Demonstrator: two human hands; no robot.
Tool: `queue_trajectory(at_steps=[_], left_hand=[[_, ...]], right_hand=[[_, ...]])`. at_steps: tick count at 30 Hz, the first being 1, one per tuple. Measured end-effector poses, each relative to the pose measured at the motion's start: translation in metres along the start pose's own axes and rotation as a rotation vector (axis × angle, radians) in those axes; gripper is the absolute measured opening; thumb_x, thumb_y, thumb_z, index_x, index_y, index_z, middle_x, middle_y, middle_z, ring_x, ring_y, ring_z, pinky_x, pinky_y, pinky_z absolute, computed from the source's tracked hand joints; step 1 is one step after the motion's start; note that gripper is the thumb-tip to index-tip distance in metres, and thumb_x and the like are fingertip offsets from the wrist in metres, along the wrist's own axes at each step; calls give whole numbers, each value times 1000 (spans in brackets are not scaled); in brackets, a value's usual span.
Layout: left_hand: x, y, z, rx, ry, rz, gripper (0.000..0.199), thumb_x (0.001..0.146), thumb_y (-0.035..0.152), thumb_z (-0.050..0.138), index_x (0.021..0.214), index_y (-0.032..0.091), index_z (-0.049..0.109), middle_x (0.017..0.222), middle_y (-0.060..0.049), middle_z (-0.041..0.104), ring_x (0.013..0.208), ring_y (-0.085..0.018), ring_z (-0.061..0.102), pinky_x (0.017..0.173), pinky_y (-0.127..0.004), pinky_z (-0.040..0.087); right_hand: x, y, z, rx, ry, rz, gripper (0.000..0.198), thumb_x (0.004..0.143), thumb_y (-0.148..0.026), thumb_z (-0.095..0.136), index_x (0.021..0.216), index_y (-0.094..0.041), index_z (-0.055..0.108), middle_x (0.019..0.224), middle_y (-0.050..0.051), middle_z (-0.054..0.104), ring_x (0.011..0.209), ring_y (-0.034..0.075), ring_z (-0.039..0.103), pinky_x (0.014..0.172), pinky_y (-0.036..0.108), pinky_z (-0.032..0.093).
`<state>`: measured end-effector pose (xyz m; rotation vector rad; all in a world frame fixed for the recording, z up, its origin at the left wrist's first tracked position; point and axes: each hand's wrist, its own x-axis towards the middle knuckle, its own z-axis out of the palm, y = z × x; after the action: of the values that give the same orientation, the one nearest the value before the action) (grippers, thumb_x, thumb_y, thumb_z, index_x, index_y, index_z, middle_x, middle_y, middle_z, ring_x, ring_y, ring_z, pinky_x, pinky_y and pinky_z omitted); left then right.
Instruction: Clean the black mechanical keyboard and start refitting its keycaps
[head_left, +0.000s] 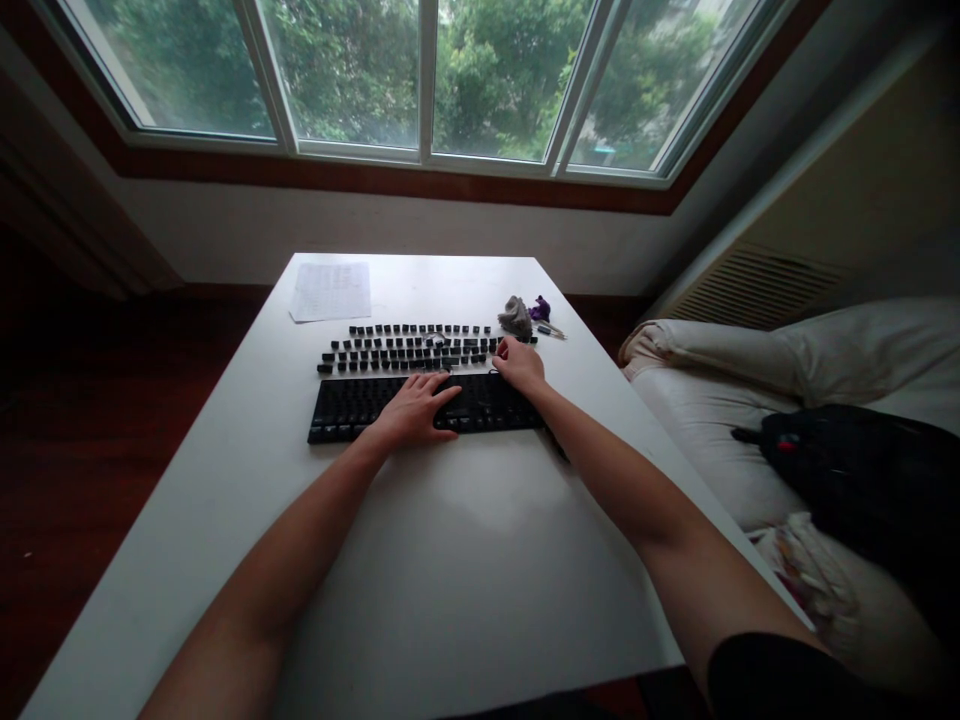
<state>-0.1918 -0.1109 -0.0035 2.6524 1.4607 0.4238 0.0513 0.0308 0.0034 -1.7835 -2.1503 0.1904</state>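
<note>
A black keyboard lies across the white table, with rows of loose black keycaps laid out just beyond its far edge. My left hand rests on the middle of the keyboard, fingers stretched and thumb spread to the right. Over the keyboard's far right edge, close to the right end of the keycap rows, is my right hand. Its thumb and fingers are pinched together; whatever is between them is too small to make out. My right forearm covers the keyboard's right end.
A printed paper sheet lies at the table's far left. At the far right sit a grey crumpled cloth, a purple bundle and a small pen-like tool. A sofa with a black bag flanks the right side.
</note>
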Motion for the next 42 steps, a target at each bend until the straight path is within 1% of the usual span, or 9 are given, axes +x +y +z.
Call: queue_trajectory(at_steps=[5, 9, 13, 18, 22, 26, 31, 37, 42], left_hand=[[1, -2, 2, 5, -13, -6, 89, 76, 66, 70, 152, 28, 43, 162, -11, 32, 146, -36, 31, 122, -52, 20], [1, -3, 5, 7, -15, -11, 89, 77, 67, 69, 152, 28, 41, 163, -10, 30, 147, -36, 29, 123, -52, 18], [1, -3, 5, 6, -14, -8, 89, 76, 67, 69, 152, 28, 42, 163, -10, 30, 146, -35, 30, 123, -52, 19], [1, -2, 4, -6, -2, -14, 89, 76, 67, 70, 151, 30, 42, 162, -8, 31, 146, -35, 30, 123, -52, 19], [1, -2, 4, -10, -5, -17, 88, 76, 66, 70, 152, 30, 42, 163, -8, 30, 146, -35, 30, 123, -53, 19], [2, -1, 4, -12, -13, -17, 89, 75, 66, 71, 152, 30, 42, 163, -8, 30, 146, -35, 30, 123, -52, 18], [2, -1, 5, -11, -18, -21, 90, 76, 66, 70, 152, 30, 41, 163, -9, 29, 147, -36, 29, 123, -54, 18], [0, 0, 3, -8, -13, -16, 89, 76, 66, 70, 152, 30, 42, 163, -9, 30, 147, -35, 29, 123, -53, 18], [0, -1, 4, -9, -4, -15, 89, 75, 66, 71, 152, 30, 42, 162, -9, 31, 147, -36, 29, 123, -53, 19]], right_hand=[[-29, 25, -18, 170, 67, -79, 11, 83, -26, 63, 93, -22, 65, 86, 3, 72, 77, 18, 65, 71, 29, 45], [-62, 52, -31, 312, 54, -97, 15, 85, -29, 63, 98, -22, 66, 85, 2, 72, 77, 17, 66, 73, 29, 47], [-90, 68, -39, 327, 38, -145, 19, 86, -31, 61, 102, -23, 68, 86, 2, 72, 78, 18, 66, 74, 31, 48], [-111, 66, -44, 268, 18, -236, 21, 89, -32, 59, 105, -23, 70, 92, 5, 72, 83, 22, 65, 79, 36, 51], [-117, 60, -45, 174, -6, -313, 17, 92, -33, 59, 102, -23, 70, 92, 7, 70, 87, 24, 64, 82, 38, 50], [-115, 59, -46, 57, -11, -371, 13, 93, -31, 61, 97, -23, 70, 95, 8, 69, 92, 26, 62, 86, 38, 47], [-110, 61, -50, -29, -82, -450, 12, 94, -28, 61, 99, -22, 70, 99, 9, 67, 97, 26, 60, 88, 38, 47], [-106, 62, -52, -58, -123, -525, 13, 94, -24, 60, 100, -23, 72, 100, 10, 67, 98, 28, 59, 88, 42, 49], [-107, 67, -55, -2, -144, -567, 22, 92, -20, 60, 108, -25, 74, 105, 10, 67, 101, 28, 60, 90, 42, 50]])
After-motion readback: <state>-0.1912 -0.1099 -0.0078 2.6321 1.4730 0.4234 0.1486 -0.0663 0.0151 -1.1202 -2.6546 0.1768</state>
